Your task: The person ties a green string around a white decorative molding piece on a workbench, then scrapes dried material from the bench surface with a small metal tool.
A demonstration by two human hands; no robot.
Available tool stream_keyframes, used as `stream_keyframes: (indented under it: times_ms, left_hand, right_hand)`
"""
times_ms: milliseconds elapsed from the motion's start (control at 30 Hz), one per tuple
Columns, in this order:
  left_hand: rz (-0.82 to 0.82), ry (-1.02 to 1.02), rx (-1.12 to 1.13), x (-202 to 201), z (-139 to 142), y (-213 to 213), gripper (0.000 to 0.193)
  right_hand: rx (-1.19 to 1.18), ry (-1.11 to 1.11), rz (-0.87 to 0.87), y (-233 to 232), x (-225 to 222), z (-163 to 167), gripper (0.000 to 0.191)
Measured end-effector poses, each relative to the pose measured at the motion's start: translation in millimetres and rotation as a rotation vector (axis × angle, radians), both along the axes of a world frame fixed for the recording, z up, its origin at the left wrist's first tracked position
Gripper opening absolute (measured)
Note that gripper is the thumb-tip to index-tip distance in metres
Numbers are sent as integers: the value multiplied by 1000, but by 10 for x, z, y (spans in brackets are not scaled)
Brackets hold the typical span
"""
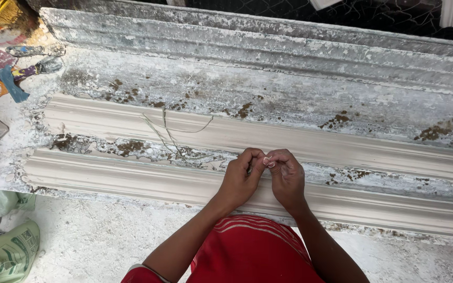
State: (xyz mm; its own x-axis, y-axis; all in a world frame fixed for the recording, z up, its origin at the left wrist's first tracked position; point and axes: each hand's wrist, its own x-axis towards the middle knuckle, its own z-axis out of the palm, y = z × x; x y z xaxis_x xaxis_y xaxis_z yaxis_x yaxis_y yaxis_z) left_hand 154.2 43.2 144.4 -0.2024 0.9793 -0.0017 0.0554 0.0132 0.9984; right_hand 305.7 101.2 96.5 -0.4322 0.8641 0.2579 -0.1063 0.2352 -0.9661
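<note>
Left hand (240,178) and right hand (287,175) touching, fingers pinched closed on thin fibre strands (176,137), above wet plaster moulding (132,181); worktable (289,89) paint-flecked

Perhaps fibre (249,169) between hands, hidden

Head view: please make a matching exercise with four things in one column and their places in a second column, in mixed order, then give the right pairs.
Things:
1. thin fibre strands
2. green sack
3. blue-handled tool
4. wire mesh

Places:
A. bottom left corner, on the floor
B. top edge, behind the bench
C. on the plaster moulding, left of the hands
D. upper left, beside the mould

Pairs: 1-C, 2-A, 3-D, 4-B
</note>
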Motion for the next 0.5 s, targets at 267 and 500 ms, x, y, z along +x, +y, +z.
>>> stream_keyframes:
  times_ms: [267, 500]
  left_hand:
    - [13, 111, 87, 54, 86, 17, 19]
    - [90, 185, 226, 72, 167, 75, 17]
  right_hand:
    - [74, -28, -65, 111, 21, 133, 6]
    - [206, -99, -89, 178, 63, 364, 6]
